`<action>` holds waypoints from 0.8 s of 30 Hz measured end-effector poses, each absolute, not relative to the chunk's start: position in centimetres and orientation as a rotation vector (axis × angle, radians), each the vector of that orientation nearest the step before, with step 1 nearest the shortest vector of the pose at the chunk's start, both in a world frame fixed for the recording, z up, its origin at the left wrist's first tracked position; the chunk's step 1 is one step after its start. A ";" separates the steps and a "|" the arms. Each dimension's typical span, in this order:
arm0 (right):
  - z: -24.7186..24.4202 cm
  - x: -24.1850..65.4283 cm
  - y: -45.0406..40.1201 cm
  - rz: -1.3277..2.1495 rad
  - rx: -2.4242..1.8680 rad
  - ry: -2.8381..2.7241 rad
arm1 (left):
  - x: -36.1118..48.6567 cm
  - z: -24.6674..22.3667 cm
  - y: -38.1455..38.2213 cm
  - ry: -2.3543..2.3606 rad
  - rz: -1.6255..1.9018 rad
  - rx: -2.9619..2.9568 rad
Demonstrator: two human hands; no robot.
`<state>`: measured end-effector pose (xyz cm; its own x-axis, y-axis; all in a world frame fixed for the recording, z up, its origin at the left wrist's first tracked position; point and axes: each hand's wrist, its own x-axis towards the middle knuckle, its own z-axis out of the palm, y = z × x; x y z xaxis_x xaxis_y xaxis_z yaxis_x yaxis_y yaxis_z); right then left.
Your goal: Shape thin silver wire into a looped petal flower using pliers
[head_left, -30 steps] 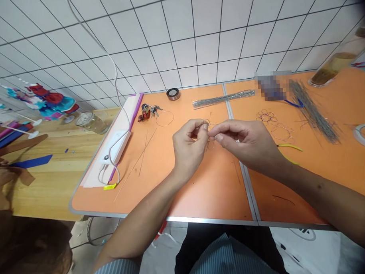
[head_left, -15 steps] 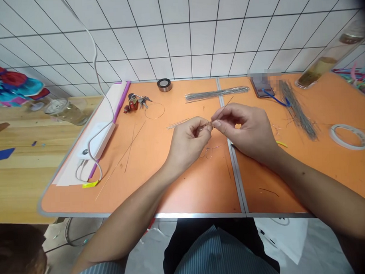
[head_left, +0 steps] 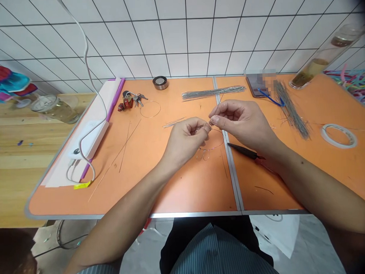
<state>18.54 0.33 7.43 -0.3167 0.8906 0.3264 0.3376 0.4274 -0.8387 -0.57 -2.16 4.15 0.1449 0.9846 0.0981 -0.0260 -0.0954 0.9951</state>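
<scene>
My left hand (head_left: 190, 134) pinches a thin wire (head_left: 216, 130) between thumb and forefinger, above the middle of the orange table (head_left: 196, 184). Close against it, my right hand (head_left: 240, 117) is also closed on the wire at the fingertips, and a straight end sticks up past the forefinger. Small bent loops of wire (head_left: 203, 154) show just below the hands. Under my right wrist lie black-tipped pliers (head_left: 244, 151), their red handles partly covered by the forearm. How the wire is twisted between the fingers is too small to tell.
Along the back are keys (head_left: 135, 100), a tape roll (head_left: 160, 82), a wire bundle (head_left: 213, 92) and a phone (head_left: 255, 85). A second bundle (head_left: 293, 111), a white tape ring (head_left: 338, 136) and a glass bottle (head_left: 310, 70) stand right. A power strip (head_left: 89, 140) lies left.
The view has shifted slightly, so table things sit a little further left. My right hand has lifted and turned slightly at the wire; the pliers beneath it now show more.
</scene>
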 end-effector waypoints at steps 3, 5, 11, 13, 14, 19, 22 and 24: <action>7.4 18.7 0.4 0.821 -1.041 -1.923 | -0.6 4.4 -2.2 1.057 1.148 1.290; 7.3 18.8 0.4 0.765 -1.020 -1.992 | -0.7 4.7 -2.3 1.088 1.118 1.285; 7.4 19.2 0.4 0.532 -0.952 -2.206 | -0.6 4.8 -2.6 1.146 1.089 1.365; 7.5 19.3 0.4 0.503 -0.935 -2.247 | -0.6 4.7 -2.5 1.151 1.086 1.387; 7.5 19.3 0.4 0.496 -0.934 -2.257 | -0.5 4.6 -2.5 1.153 1.088 1.390; 7.6 19.3 0.4 0.514 -0.966 -2.245 | -0.5 4.8 -2.6 1.136 1.097 1.347; 7.7 19.2 0.3 0.539 -0.973 -2.224 | -0.6 4.9 -2.6 1.117 1.089 1.313; 7.7 19.2 0.3 0.555 -0.986 -2.201 | -0.6 4.9 -2.6 1.113 1.102 1.294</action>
